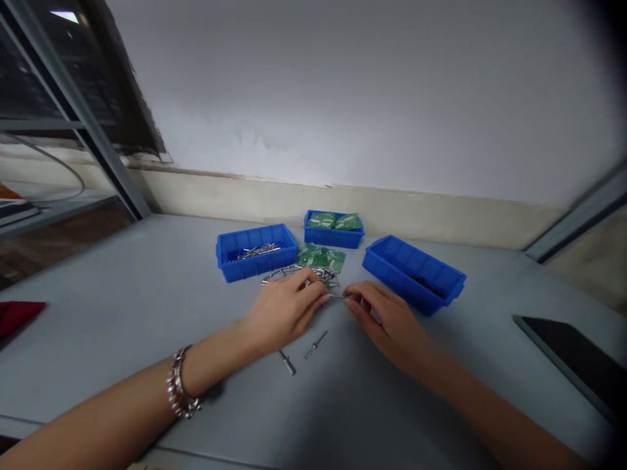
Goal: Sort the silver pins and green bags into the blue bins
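Between my two hands stretches a thin silver blind rivet [337,296]. The fingertips of my left hand [289,301] are closed on one end of it. My right hand [385,316] pinches the other end between thumb and fingers, so that end is hidden. Just beyond my left hand lies a pile of rivets [327,274], partly covered by its fingers. Nearer me, a loose rivet [316,344] and a thicker-looking rivet [288,363] lie on the grey table [196,294].
A blue bin [255,266] at left holds more rivets. A blue bin [334,236] at the back holds green packets, and another green packet [337,260] lies before it. A blue bin [406,277] at right contains small dark pieces. A dark flat panel [573,352] lies far right.
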`<state>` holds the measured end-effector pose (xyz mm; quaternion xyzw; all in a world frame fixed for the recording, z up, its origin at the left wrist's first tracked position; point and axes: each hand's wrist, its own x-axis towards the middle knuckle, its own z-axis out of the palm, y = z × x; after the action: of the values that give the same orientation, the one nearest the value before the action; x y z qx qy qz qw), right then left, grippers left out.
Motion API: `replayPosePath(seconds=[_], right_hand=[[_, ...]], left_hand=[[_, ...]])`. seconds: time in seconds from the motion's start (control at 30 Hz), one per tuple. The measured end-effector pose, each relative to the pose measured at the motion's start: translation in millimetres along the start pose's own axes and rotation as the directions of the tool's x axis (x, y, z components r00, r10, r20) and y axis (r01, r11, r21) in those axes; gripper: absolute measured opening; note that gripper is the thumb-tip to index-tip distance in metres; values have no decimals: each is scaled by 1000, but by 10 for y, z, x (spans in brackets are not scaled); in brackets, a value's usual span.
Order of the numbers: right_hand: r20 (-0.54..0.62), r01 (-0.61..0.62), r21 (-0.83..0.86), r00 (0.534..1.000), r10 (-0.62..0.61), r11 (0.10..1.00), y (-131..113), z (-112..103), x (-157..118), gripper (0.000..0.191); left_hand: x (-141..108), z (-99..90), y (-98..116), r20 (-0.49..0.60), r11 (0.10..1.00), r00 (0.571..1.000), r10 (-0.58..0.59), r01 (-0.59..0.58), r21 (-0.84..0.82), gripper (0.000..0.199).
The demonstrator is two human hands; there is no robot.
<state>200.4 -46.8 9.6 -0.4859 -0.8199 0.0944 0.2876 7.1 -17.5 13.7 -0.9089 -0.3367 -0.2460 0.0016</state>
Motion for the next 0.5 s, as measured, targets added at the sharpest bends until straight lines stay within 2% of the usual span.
replayPosePath(seconds=[0.23,0.5], right_hand=[[-53,99,-20,994,-100,995,19,12,-16,17],[-37,69,-29,997,-70,997,-7,4,-3,20]], left_hand=[[-4,-4,-5,47,1000,999,-12,13,-15,27],[-7,16,-10,21,1000,1000,2,-2,-17,23]])
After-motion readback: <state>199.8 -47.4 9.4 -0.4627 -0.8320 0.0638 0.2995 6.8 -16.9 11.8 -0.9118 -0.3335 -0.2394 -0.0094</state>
